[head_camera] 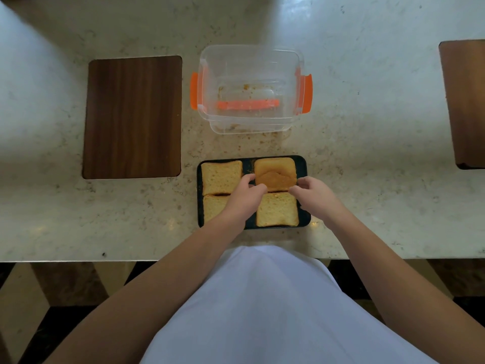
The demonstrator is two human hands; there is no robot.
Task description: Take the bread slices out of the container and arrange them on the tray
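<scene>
A black tray (303,164) lies on the counter in front of me with several bread slices on it. The far-right slice (275,172) is a darker crust piece; my left hand (245,195) grips its left edge and my right hand (313,193) grips its right edge. A pale slice (221,177) lies far left, another (277,210) near right, and the near-left one (212,207) is partly hidden under my left hand. Beyond the tray stands the clear plastic container (250,88) with orange clips, holding only crumbs.
A dark wooden board (132,116) lies left of the container. Another brown board (464,103) sits at the right edge of view. Crumbs are scattered on the marble counter (367,153) between container and tray. The counter's front edge runs just below the tray.
</scene>
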